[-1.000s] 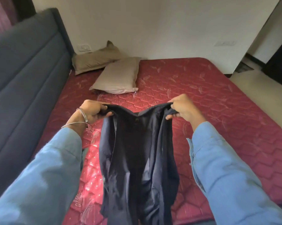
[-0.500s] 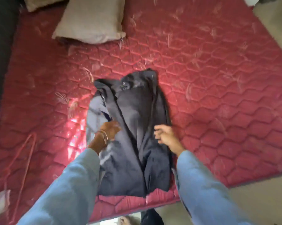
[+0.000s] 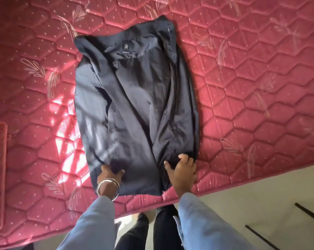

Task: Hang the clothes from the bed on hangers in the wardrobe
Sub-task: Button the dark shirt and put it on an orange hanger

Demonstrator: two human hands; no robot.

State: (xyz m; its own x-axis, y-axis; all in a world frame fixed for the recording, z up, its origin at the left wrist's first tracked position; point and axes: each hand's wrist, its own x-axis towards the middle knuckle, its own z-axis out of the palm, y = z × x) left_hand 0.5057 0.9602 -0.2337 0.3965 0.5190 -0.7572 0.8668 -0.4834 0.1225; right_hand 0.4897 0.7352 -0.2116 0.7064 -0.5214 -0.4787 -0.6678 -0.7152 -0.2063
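While a pink hanger (image 3: 0, 170) is left lying at the far left of the red mattress (image 3: 261, 87), a dark shirt (image 3: 134, 105) is spread flat near the mattress's front edge, collar turned away from the person. Its lower hem is gripped at the left by the left hand (image 3: 110, 175), whose wrist is ringed by bangles (image 3: 108, 186), fingers curled into the cloth. Further right, the hem's other corner is pinched by the right hand (image 3: 181, 170), thumb spread.
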